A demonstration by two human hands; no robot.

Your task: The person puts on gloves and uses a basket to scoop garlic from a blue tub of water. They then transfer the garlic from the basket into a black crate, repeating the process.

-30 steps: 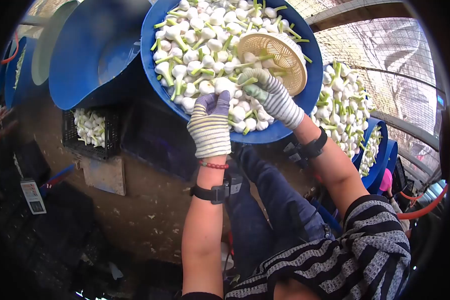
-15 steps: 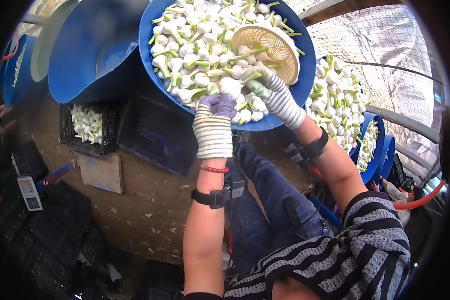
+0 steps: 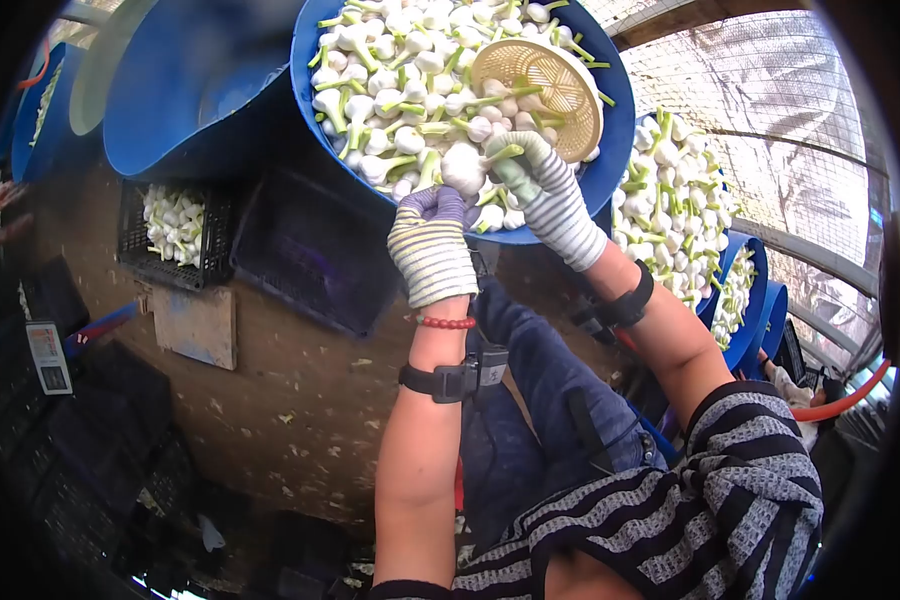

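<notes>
A white garlic bulb (image 3: 463, 168) with a short green stem is between my two gloved hands, above the near rim of a blue tub (image 3: 618, 130). My left hand (image 3: 433, 240), in a striped glove with purple fingers, is closed on the bulb's near side. From the other side my right hand (image 3: 547, 190) pinches it by the stem; its fingertips are partly hidden. Many more trimmed garlic bulbs (image 3: 410, 80) fill the tub. A cream plastic basket (image 3: 555, 75) lies tilted on them, with several bulbs in its mouth.
Another blue tub (image 3: 150, 110) stands at the left. Below it are a black crate of garlic (image 3: 210, 260) and a dark crate (image 3: 310, 260). More garlic-filled tubs (image 3: 670, 210) line the right, near an orange hose (image 3: 845, 395). Part of another person (image 3: 792, 388) shows at the far right.
The garlic bulb is still between my hands, slightly raised from the pile and tilted. My left hand has turned a little and shifted right. The view has shifted slightly.
</notes>
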